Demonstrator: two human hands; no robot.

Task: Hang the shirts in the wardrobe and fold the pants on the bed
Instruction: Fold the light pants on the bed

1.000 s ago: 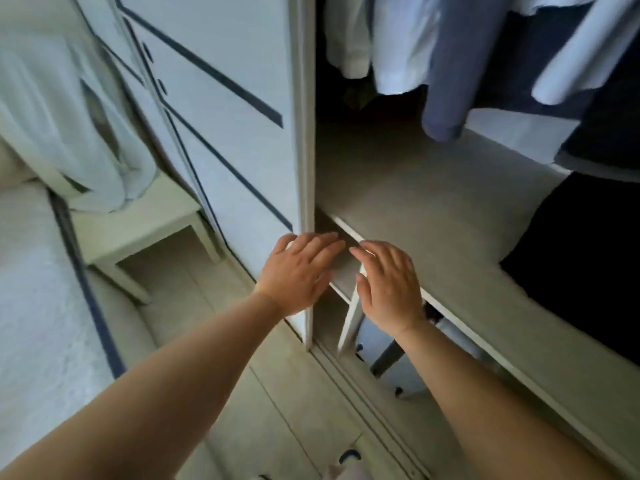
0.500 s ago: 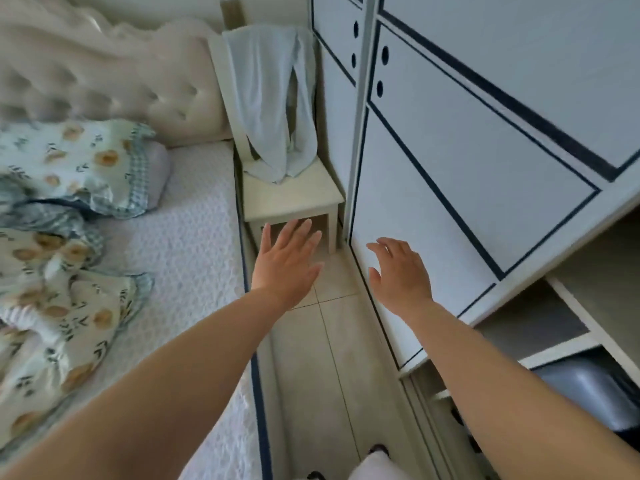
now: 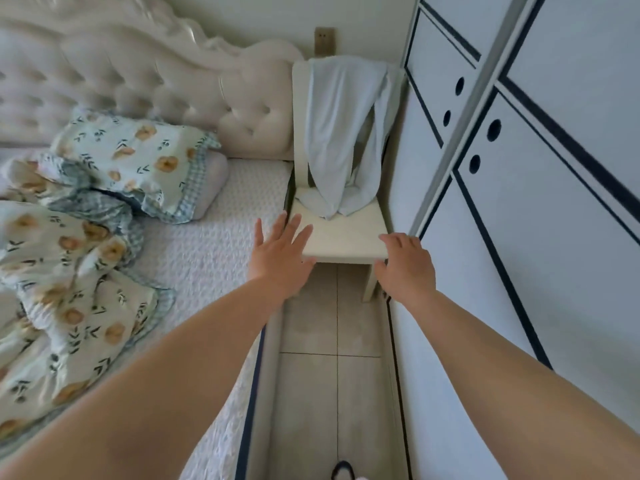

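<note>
A pale blue garment [image 3: 341,133] hangs over the back of a cream chair [image 3: 346,237], its ends pooling on the seat. The chair stands between the bed [image 3: 214,251] and the white wardrobe [image 3: 519,174]. My left hand [image 3: 282,254] reaches forward with fingers spread, in front of the seat's left front corner and holding nothing. My right hand [image 3: 405,265] is stretched out near the seat's right front corner, fingers loosely bent and empty. Neither hand touches the garment.
A flowered pillow [image 3: 138,161] and a crumpled flowered quilt [image 3: 69,282] lie on the bed's left side. A tufted headboard [image 3: 138,74] runs behind. The narrow tiled aisle [image 3: 329,375] lies between bed frame and the wardrobe's sliding doors.
My view has swung left from the open wardrobe to the chair. Both hands have moved forward, closer to the chair seat. They stay empty.
</note>
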